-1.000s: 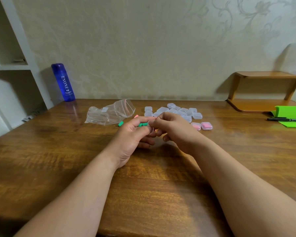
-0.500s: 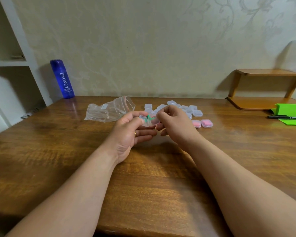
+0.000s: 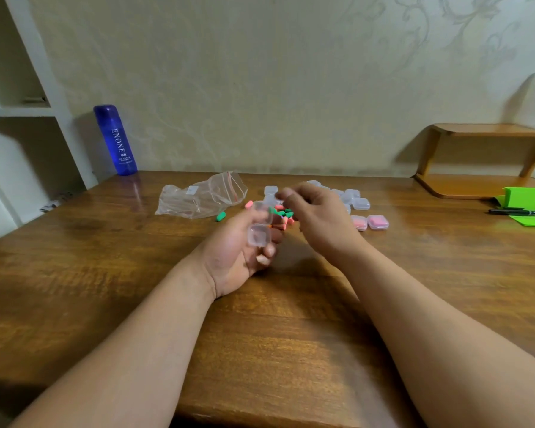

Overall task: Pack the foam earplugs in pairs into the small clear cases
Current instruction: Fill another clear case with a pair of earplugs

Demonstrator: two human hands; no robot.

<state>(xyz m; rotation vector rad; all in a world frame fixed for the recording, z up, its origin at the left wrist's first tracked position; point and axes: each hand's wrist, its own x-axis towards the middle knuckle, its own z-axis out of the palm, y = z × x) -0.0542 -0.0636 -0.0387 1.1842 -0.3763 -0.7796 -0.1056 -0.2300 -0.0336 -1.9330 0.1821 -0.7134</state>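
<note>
My left hand (image 3: 232,251) holds a small clear case (image 3: 259,236) with its lid flipped up; the case looks empty. My right hand (image 3: 318,217) hovers just behind it over a pile of green and pink foam earplugs (image 3: 283,216). Its fingertips are pinched together and blurred, so I cannot tell if they hold anything. A loose green earplug (image 3: 220,216) and a pink one (image 3: 248,204) lie to the left. Several empty clear cases (image 3: 352,199) sit behind the right hand. Two shut cases with pink earplugs (image 3: 378,221) stand to its right.
A crumpled clear zip bag (image 3: 201,197) lies left of the pile on the wooden table (image 3: 105,273). A blue bottle (image 3: 115,140) stands at the back left by white shelving (image 3: 19,112). At the right are a low wooden shelf (image 3: 476,183), a green folder (image 3: 528,205) and a black pen (image 3: 519,213).
Both hands were closed together around the case. The case now lies open in my left hand, and my right hand has lifted away toward the earplug pile.
</note>
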